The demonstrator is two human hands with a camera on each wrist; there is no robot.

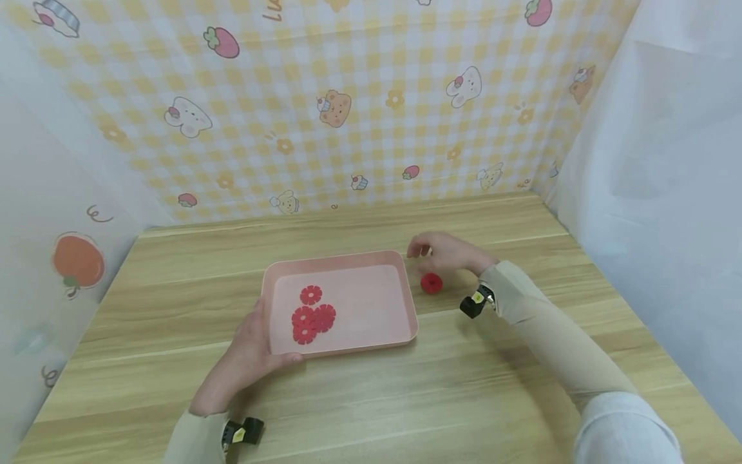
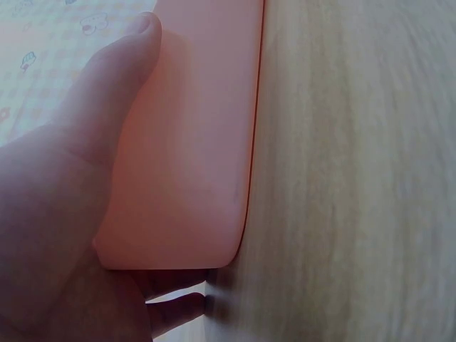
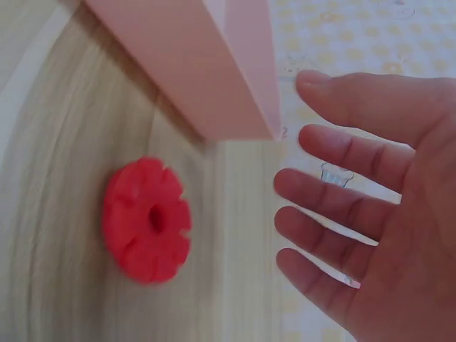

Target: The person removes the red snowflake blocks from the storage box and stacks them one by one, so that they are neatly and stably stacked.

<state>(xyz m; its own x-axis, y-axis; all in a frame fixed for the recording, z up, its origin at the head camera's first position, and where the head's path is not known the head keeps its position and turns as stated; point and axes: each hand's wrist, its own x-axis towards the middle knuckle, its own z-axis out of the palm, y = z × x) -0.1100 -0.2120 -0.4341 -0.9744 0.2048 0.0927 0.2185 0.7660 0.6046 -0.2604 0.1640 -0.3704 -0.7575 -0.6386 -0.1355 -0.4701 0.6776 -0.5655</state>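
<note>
A pink rectangular tray (image 1: 365, 303) lies on the table, with several red notched snowflake discs (image 1: 324, 317) in its left part. My left hand (image 1: 249, 351) grips the tray's near left corner; in the left wrist view the thumb lies along the wall and the fingers reach round the corner. Just outside the tray's right wall sits a small stack of red snowflake discs (image 1: 426, 287), its layers hard to count. My right hand (image 1: 446, 253) hovers beyond that stack. The right wrist view shows its fingers (image 3: 335, 199) spread, touching nothing, apart from the discs.
The wood-grain table (image 1: 371, 412) runs back to a yellow checked cloth (image 1: 371, 148) hung behind it. White sheets (image 1: 655, 161) close off the sides. The tray's right wall (image 3: 185, 64) rises close beside the stack and the right hand.
</note>
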